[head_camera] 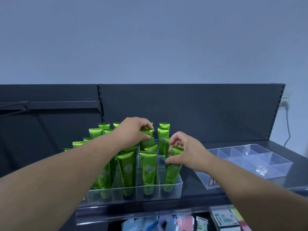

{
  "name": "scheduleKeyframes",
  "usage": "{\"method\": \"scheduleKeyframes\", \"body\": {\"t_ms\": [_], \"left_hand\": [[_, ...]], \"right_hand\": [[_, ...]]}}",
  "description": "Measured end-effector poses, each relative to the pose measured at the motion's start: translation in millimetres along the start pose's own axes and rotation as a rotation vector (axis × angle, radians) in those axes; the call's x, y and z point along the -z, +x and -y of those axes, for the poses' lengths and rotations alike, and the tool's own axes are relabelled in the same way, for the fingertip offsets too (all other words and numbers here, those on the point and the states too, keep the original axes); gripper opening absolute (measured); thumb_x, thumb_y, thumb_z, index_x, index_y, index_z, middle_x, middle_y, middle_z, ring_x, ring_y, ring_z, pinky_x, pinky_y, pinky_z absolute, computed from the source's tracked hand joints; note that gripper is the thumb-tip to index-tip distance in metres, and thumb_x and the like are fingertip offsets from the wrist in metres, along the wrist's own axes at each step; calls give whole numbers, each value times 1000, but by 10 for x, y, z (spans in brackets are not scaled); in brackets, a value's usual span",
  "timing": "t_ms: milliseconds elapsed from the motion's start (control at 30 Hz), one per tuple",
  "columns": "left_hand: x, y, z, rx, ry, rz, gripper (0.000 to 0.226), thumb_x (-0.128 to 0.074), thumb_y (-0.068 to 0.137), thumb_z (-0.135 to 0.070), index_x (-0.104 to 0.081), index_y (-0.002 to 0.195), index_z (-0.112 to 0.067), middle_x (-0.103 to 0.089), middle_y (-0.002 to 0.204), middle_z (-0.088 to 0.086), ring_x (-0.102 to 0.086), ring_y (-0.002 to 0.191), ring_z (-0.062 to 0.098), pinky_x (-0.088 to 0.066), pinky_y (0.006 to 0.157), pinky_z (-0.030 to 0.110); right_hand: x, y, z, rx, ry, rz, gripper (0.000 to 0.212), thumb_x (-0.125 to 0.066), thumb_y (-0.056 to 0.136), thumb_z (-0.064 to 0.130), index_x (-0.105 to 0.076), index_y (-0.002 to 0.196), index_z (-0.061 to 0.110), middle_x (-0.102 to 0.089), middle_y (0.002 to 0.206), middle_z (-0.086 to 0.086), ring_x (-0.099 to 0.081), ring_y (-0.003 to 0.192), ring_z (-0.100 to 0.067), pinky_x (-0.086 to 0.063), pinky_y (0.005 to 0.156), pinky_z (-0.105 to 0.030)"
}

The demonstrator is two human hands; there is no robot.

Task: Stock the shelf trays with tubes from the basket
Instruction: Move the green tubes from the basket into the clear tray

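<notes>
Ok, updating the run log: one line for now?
left hand grips rear tube; right hand grips front-right tube; second tray no tubes

On the shelf [191,192], tubes [127,170] in the left tray [115,195], second tray [275,170] just right of it

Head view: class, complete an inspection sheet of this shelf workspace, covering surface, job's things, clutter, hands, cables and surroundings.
Surface: dark shelf carrying two clear trays.
Job's things: green tubes stand upright in the divided near tray; the second tray to its right holds no tubes; basket not in view.
Clutter: mixed packets on the level below.
Hands: left hand grips the top of a rear tube; right hand pinches a tilted tube in the front right compartment.
Cables: one cable hangs from a wall socket at right.
Surroundings: dark back panel, pale wall.
</notes>
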State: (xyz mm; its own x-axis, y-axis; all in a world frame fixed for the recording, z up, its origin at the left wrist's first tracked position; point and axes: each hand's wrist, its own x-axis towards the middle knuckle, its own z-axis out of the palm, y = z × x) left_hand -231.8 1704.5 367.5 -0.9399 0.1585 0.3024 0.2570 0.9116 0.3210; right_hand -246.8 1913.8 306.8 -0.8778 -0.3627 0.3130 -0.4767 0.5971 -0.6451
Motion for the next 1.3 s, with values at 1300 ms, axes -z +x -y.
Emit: {"method": "scheduleKeyframes", "body": {"t_ms": [1300], "left_hand": [[-197,-124,-381,-124,-48,131,10,-78,76,-35,-71,77,-29,-66,71,-14,-56,64,-3,-45,60,10]], "right_hand": [[200,54,-12,-102,2,18,22,-80,77,24,-59,84,29,-64,87,3,-54,65,-5,-43,60,-17]]}}
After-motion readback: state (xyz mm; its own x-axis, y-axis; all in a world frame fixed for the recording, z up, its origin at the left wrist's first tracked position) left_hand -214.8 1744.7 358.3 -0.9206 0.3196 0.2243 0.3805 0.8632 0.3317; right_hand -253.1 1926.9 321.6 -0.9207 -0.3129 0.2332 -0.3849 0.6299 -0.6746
